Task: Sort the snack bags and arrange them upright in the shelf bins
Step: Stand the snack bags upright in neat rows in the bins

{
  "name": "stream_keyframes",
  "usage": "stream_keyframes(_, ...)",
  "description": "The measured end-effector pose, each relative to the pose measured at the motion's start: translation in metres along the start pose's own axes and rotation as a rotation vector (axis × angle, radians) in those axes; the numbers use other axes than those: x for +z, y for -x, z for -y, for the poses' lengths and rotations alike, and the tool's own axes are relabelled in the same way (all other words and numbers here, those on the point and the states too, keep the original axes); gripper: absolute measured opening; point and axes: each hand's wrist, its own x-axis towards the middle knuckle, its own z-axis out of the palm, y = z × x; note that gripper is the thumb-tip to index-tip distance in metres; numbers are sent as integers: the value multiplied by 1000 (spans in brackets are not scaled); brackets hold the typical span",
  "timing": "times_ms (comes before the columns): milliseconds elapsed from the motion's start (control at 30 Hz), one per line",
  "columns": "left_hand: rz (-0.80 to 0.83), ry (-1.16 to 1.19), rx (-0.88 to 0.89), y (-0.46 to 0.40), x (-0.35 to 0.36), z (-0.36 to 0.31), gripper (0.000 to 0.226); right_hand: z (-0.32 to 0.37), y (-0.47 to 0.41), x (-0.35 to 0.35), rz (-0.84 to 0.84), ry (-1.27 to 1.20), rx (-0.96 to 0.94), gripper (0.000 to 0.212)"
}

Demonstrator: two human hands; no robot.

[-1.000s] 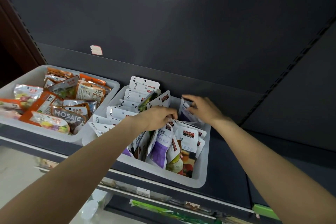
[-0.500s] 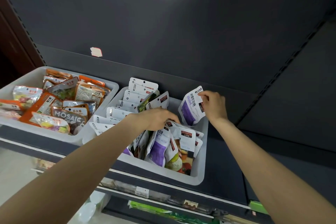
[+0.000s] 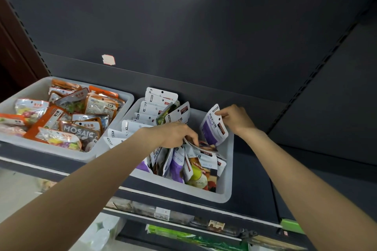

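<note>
Two pale plastic bins stand on a dark shelf. The right bin (image 3: 226, 193) holds several white and purple snack bags, a row of them upright (image 3: 152, 108) at its back left. My right hand (image 3: 235, 119) pinches the top of one white and purple bag (image 3: 213, 126), lifted and tilted over the bin's back right corner. My left hand (image 3: 175, 135) reaches into the middle of the bin, its fingers curled over the tops of the loose bags (image 3: 202, 153) there. The left bin (image 3: 24, 91) is full of orange and clear bags (image 3: 79, 128) lying jumbled.
The dark back panel of the shelf (image 3: 204, 36) rises right behind the bins, with a small pale sticker (image 3: 108, 59) on it. Bare shelf surface (image 3: 255, 179) lies right of the right bin. A lower shelf with green packs (image 3: 173, 234) shows below.
My right hand has pulled one white and purple bag up out of the bin's back right and holds it raised. My left hand has stayed among the middle bags.
</note>
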Motion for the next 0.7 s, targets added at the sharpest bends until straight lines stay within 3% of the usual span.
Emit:
stream_keyframes(133, -14, 62, -45, 6, 2, 1, 55, 6, 4, -1, -95, 170, -39, 28)
stream_keyframes(267, -30, 136, -91, 19, -1, 6, 34, 13, 7, -3, -160, 340, -105, 25)
stream_keyframes(333, -34, 76, -101, 21, 1, 6, 27, 18, 8, 0, -159, 451, -134, 24)
stream_keyframes(433, -73, -131, -62, 18, 5, 7, 36, 28, 14, 6, -122, 602, -131, 22)
stream_keyframes(533, -104, -252, -28, 18, 8, 12, 33, 27, 19, 6, -107, 598, -57, 25)
stream_keyframes(700, -119, -210, -6, 20, 5, 14, 29, 16, 20, -6, -276, 445, 81, 21)
